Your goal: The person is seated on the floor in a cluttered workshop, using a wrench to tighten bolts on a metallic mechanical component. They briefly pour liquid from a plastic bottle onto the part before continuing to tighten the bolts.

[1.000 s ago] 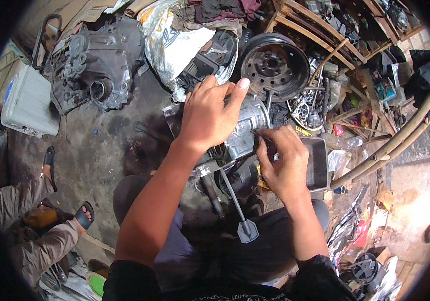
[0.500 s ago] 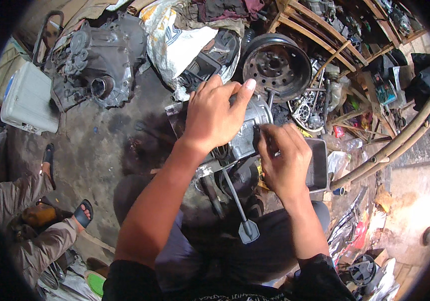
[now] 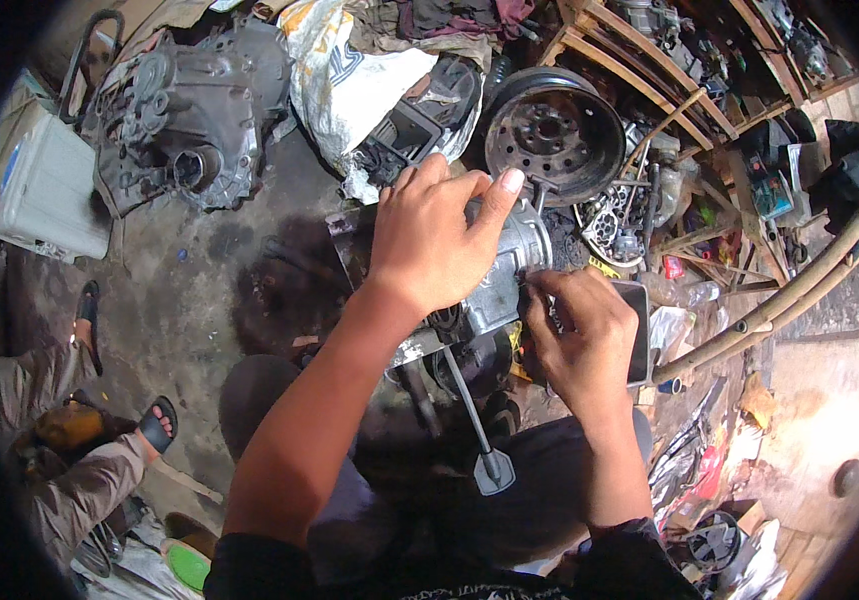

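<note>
A silver cast-metal housing (image 3: 497, 290) sits between my knees, on a flat metal plate (image 3: 417, 345). My left hand (image 3: 434, 240) lies over its far left side, thumb pointing away and fingers bent over it; their tips are hidden. At the housing's right rim, my right hand (image 3: 584, 335) is closed in a pinch. Something small and dark shows at its fingertips, too unclear to name. Below the housing, a thin metal rod with a flat paddle-shaped end (image 3: 493, 472) points toward me.
Beyond the housing stands a steel wheel rim (image 3: 559, 185), beside a white sack (image 3: 359, 90). A large gearbox casing (image 3: 189, 120) and a grey plastic container (image 3: 57, 190) lie far left. A rectangular metal tray (image 3: 637, 345) is right of my right hand. Another person's sandalled foot (image 3: 157, 425) is at left.
My right hand has shifted slightly right and toward me along the housing's rim, still pinched. My left hand keeps nearly the same place on the housing. The view has tilted a little.
</note>
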Available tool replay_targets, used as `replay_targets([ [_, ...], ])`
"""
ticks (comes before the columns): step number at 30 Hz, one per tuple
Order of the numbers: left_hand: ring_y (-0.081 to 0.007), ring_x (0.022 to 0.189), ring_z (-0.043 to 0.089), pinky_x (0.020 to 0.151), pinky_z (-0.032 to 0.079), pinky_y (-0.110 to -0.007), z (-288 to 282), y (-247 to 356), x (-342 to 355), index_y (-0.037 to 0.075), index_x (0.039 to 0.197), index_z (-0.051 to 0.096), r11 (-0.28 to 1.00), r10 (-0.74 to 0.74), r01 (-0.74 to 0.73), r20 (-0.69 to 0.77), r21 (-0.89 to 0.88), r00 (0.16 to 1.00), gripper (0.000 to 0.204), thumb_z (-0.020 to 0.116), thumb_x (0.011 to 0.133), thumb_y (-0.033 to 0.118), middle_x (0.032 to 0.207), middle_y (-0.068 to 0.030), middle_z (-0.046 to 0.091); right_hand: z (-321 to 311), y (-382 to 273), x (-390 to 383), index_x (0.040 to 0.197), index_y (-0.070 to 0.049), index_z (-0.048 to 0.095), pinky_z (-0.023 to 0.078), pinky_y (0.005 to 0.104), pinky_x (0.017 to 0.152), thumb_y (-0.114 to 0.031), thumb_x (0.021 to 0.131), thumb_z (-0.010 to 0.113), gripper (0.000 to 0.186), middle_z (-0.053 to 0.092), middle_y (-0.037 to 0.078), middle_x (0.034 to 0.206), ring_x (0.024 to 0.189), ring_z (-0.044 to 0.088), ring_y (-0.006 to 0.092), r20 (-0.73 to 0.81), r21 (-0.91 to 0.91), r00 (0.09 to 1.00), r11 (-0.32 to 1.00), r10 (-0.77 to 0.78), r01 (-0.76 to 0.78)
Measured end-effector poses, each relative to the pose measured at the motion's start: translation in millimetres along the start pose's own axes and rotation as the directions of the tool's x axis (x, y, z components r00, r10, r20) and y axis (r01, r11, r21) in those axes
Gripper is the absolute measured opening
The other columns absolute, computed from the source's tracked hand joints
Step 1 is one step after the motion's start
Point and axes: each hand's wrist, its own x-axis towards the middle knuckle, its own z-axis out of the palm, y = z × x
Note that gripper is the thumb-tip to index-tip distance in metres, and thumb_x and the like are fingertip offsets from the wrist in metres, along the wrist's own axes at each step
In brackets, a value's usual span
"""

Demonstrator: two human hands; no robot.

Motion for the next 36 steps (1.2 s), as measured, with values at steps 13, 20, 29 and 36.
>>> replay_targets([
  [13, -0.0408, 0.088, 0.058, 0.082, 0.046, -0.051, -2.9, 3.6, -0.4, 0.003, 0.102, 0.077, 1.0, -0.004, 0.004, -0.011, 0.003, 1.0, 0.047, 0.054, 0.112, 0.043, 0.089, -0.021, 0.057, 0.4, 2.2, 14.8, 0.1, 0.001, 0.073, 0.051, 0.0431, 0.066, 0.006, 0.076, 0.083, 0.026, 0.065, 0.014, 0.079, 0.072, 0.062, 0.0323, 0.015, -0.053, 0.996, 0.995, -0.082, 0.083],
  [20, -0.0385, 0.089, 0.063, 0.083, 0.049, -0.05, -0.9, 5.4, -1.6, 0.002, 0.095, 0.077, 0.999, 0.03, -0.031, -0.046, -0.036, 0.999, 0.041, 0.069, 0.104, 0.041, 0.094, -0.0172, 0.062, 1.7, 10.1, 18.7, 0.1, 0.001, 0.074, 0.05, 0.0406, 0.063, 0.005, 0.076, 0.085, 0.026, 0.061, 0.011, 0.075, 0.068, 0.059, 0.0299, -0.007, -0.05, 0.992, 0.99, -0.129, 0.129],
  [29, -0.0339, 0.082, 0.06, 0.08, 0.046, -0.046, -13.9, -4.8, 11.6, -0.001, 0.101, 0.078, 0.97, -0.004, 0.028, 0.1, -0.24, 0.995, 0.055, 0.046, 0.114, 0.041, 0.087, -0.017, 0.057, -17.3, 20.4, 7.7, 0.106, 0.0, 0.08, 0.049, 0.0354, 0.065, 0.01, 0.078, 0.081, 0.029, 0.068, 0.009, 0.078, 0.066, 0.061, 0.0229, -0.114, 0.094, 0.993, 0.996, 0.02, -0.009],
  [36, -0.0384, 0.105, 0.069, 0.099, 0.05, -0.046, -7.9, -16.9, 27.3, 0.001, 0.103, 0.082, 0.864, 0.363, -0.319, 0.042, -0.39, 0.931, 0.094, 0.016, 0.112, 0.067, 0.116, -0.0203, 0.075, -6.5, 21.1, 2.5, 0.108, 0.002, 0.079, 0.054, 0.034, 0.063, 0.01, 0.082, 0.079, 0.028, 0.075, 0.012, 0.088, 0.07, 0.067, 0.0234, -0.025, 0.217, 0.999, 0.975, -0.042, 0.047],
])
